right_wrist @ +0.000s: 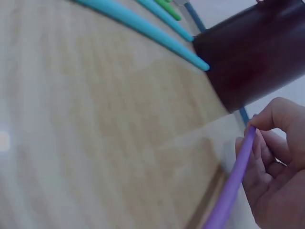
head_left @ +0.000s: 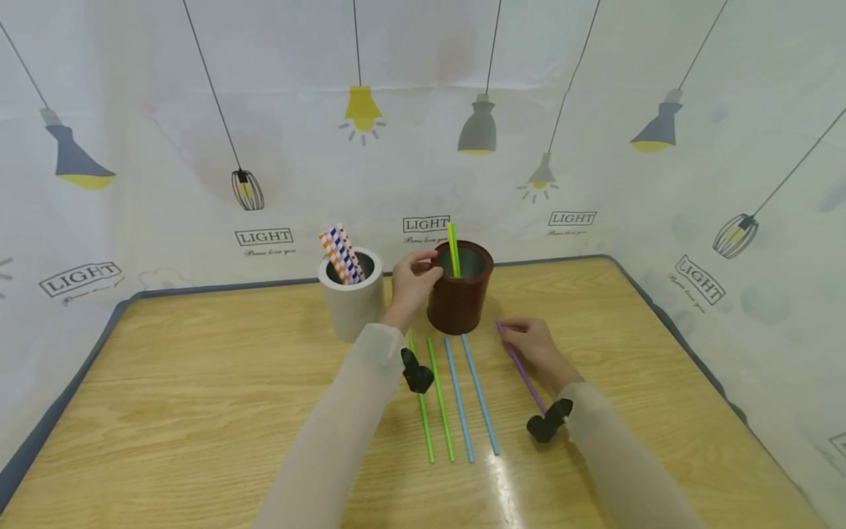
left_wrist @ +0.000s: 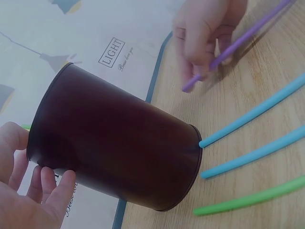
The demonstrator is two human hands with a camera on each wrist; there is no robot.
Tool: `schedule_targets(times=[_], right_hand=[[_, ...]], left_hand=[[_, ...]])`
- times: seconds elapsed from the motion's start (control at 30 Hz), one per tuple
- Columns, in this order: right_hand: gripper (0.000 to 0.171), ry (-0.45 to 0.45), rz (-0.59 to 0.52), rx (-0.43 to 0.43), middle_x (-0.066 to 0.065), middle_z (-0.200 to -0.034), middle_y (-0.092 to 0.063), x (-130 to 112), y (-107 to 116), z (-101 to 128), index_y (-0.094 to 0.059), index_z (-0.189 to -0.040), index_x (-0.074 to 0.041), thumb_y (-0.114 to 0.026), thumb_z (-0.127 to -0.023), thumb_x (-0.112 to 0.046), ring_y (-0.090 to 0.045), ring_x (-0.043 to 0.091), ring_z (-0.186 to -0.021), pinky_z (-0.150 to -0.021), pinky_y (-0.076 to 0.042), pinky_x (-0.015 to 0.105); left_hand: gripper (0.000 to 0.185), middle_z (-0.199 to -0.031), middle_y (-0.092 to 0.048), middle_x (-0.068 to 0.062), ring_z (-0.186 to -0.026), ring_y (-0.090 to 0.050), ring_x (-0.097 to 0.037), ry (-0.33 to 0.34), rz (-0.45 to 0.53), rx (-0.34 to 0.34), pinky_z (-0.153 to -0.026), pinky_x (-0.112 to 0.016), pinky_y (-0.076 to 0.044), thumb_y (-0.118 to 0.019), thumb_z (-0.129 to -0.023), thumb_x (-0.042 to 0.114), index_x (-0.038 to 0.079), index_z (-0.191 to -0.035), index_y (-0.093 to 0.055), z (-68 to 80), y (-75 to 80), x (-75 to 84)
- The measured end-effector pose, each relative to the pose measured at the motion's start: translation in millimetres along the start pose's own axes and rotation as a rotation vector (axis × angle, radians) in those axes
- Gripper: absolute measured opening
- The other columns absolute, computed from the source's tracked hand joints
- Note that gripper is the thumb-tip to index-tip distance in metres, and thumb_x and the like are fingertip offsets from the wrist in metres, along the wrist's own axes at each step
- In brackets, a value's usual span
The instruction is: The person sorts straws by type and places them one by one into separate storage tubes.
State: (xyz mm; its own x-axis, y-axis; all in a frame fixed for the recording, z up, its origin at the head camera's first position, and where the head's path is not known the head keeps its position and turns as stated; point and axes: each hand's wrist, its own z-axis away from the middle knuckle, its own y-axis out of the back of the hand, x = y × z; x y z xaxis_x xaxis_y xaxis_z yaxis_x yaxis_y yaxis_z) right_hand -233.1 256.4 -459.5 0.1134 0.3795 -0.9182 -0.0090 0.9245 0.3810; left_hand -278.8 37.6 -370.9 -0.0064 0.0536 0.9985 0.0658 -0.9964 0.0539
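My left hand (head_left: 413, 283) holds the left side of a dark red cup (head_left: 456, 305) near its rim, fingers and thumb against the wall. The cup stands upright on the table, with a few yellow and green straws (head_left: 454, 250) poking out of it. To the right of the cup, my right hand (head_left: 537, 345) pinches a purple straw (head_left: 526, 376) near its far end, between thumb and fingers. In the right wrist view, the purple straw (right_wrist: 233, 183) slants toward the camera, its shadow on the wood beside it.
Two green straws (head_left: 441, 404) and two blue straws (head_left: 480, 397) lie side by side in front of the dark red cup. A white cup (head_left: 357, 316) with several patterned straws (head_left: 344, 253) stands to the left. Behind the wooden table (head_left: 198, 397) hangs a lamp-printed cloth (head_left: 297, 147).
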Motion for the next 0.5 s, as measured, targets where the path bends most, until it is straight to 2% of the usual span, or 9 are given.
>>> schedule_targets(times=[0.1,0.27,0.5], right_hand=[[0.031,0.031,0.004,-0.026,0.013,-0.089,-0.062,-6.6,5.1,-1.7,-0.059,-0.112,0.011,-0.053,-0.084,0.001,-0.057,0.015,-0.070,-0.061,-0.050,0.023],[0.032,0.079,0.009,-0.060,0.019,-0.099,-0.059,-23.4,10.9,-3.9,-0.057,-0.115,0.009,-0.053,-0.085,-0.001,-0.058,0.021,-0.080,-0.067,-0.053,0.029],[0.033,0.129,-0.001,-0.049,0.021,-0.099,-0.058,-36.3,18.2,-8.0,-0.057,-0.115,0.010,-0.054,-0.083,0.002,-0.057,0.013,-0.077,-0.067,-0.053,0.030]], left_hand=[[0.031,-0.102,-0.058,-0.012,-0.087,-0.056,-0.020,-0.001,0.002,-0.001,-0.065,-0.026,-0.049,-0.062,-0.080,0.004,0.007,-0.111,-0.064,-0.4,0.2,0.0],[0.031,-0.102,-0.058,-0.012,-0.087,-0.056,-0.020,0.001,0.001,0.000,-0.065,-0.026,-0.049,-0.062,-0.080,0.004,0.007,-0.111,-0.064,-0.8,0.3,0.0],[0.031,-0.103,-0.058,-0.012,-0.089,-0.057,-0.021,0.001,0.002,-0.003,-0.067,-0.027,-0.049,-0.062,-0.080,0.004,0.007,-0.111,-0.064,-1.1,0.0,-0.6]])
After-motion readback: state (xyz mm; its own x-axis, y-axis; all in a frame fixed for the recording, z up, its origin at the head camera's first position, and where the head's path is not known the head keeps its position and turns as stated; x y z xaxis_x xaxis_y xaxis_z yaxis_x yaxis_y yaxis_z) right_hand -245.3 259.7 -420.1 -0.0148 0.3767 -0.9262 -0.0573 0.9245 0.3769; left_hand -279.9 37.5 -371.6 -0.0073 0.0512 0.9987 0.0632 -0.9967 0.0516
